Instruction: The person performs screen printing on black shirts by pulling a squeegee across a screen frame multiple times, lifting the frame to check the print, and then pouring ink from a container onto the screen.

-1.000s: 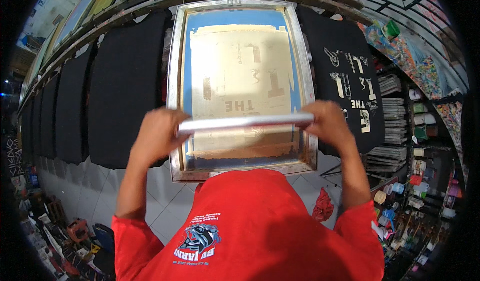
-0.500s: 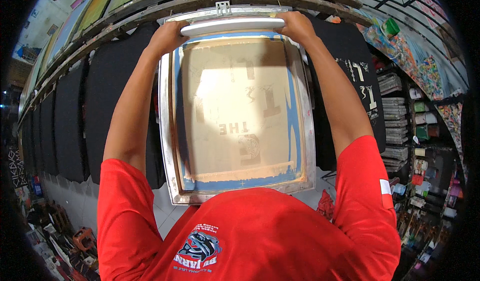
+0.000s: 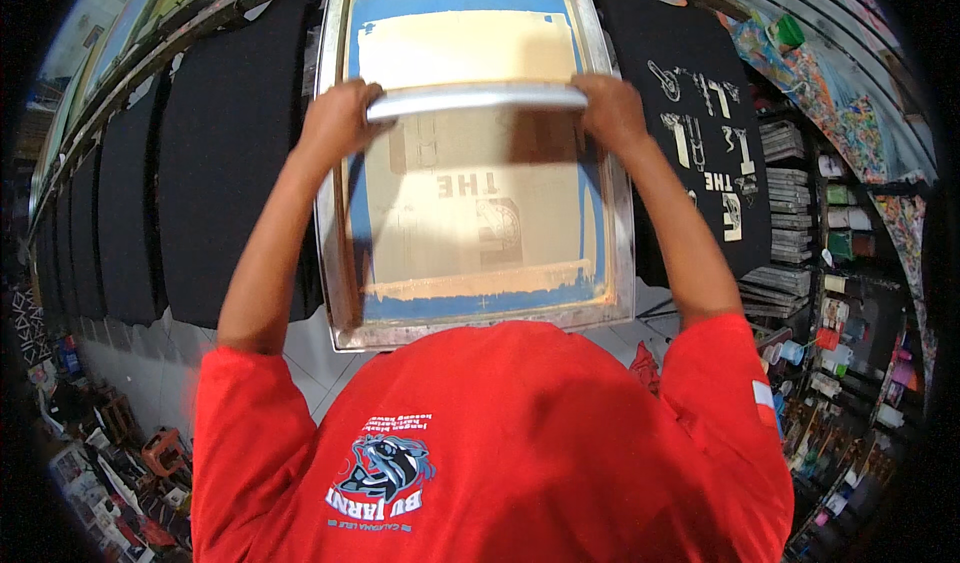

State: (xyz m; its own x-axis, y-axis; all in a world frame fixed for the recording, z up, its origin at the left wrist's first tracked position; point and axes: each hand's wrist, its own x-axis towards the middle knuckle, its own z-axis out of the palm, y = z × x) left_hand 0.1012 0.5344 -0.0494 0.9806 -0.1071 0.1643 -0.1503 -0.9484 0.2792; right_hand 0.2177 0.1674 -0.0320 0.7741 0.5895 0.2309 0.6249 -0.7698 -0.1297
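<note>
Over there, the left hand (image 3: pixel 340 118) and right hand (image 3: pixel 614 113) are gripping opposite ends of a white bar (image 3: pixel 478 101), which is stretching between them across a framed screen (image 3: pixel 430 233).

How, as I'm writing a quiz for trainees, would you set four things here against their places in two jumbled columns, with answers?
1. Pale bar
2. Metal frame
3. Printed black cloth
4. Red shirt

A. Right of the metal frame
B. Nearest the picture's bottom edge
C. Between left hand and right hand
D. Around the blue-edged screen

Pairs: 1-C, 2-D, 3-A, 4-B
</note>
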